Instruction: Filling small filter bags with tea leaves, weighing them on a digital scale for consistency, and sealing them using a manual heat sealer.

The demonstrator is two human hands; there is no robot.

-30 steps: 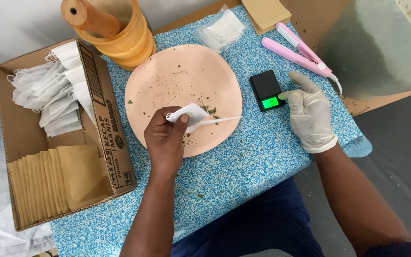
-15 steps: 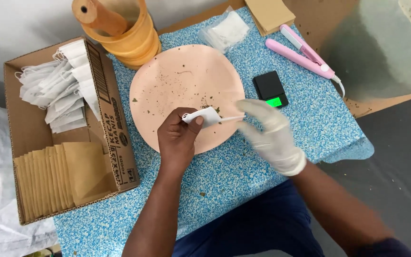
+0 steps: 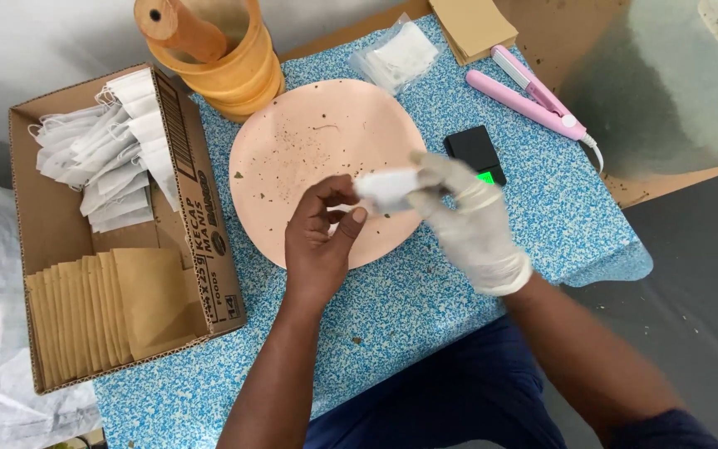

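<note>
- Head view looks straight down on my small table [image 3: 459, 291], covered in a blue-and-white speckled sheet with a grainy, foam-like look; grey floor [image 3: 691, 266] shows to the right of it, pale wall at top left.
- A round, smooth peach plate [image 3: 292, 141] lies mid-table, dotted with dry green-brown flakes.
- My left hand [image 3: 319, 237], bare, hovers over the plate's near edge with fingers curled; thumb and forefinger close on the left end of a small white bag [image 3: 386, 186].
- My right hand [image 3: 467, 218], in a thin whitish glove, pinches the bag's right end between its fingertips. The bag is soft, papery and blurred, held between both hands just above the plate.
- Just behind the right hand sits a flat black scale [image 3: 472, 148], its green display partly hidden.
- Further back a glossy pink sealer [image 3: 525, 98] lies slanted, with a stack of brown envelopes [image 3: 469, 25] and a clear packet [image 3: 394, 56] of white bags near it.
- A turned wooden mortar [image 3: 230, 71] with a pestle [image 3: 178, 27] stands beyond the plate.
- On my left, an open corrugated box [image 3: 209, 241] holds loose white bags [image 3: 101, 158] at the back and a row of upright brown envelopes [image 3: 101, 308] at the front.
</note>
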